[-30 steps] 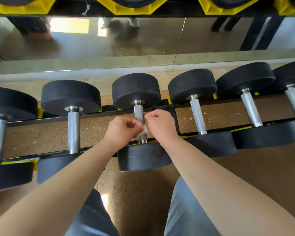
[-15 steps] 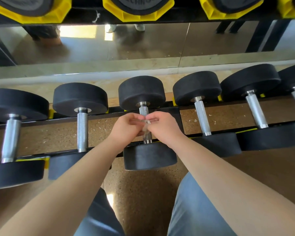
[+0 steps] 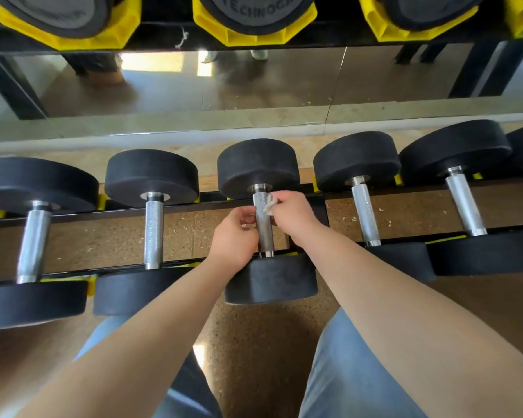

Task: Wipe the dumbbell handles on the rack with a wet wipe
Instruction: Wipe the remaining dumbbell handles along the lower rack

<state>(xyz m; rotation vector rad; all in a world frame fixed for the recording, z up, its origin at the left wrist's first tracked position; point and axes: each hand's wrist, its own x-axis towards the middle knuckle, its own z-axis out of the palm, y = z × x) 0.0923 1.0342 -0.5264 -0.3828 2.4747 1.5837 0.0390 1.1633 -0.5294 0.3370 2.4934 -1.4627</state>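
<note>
Your right hand pinches a crumpled wet wipe against the top of the middle dumbbell handle on the rack, your left hand curling round its lower part; this handle looks mid-wipe, and whether the neighbouring handles are done cannot be told.

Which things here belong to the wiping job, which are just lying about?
Job: wet wipe, right hand pinching it, left hand beside the middle handle, other handles in the row.
Not in use: upper-shelf dumbbells in yellow cradles, mirror, floor.
</note>
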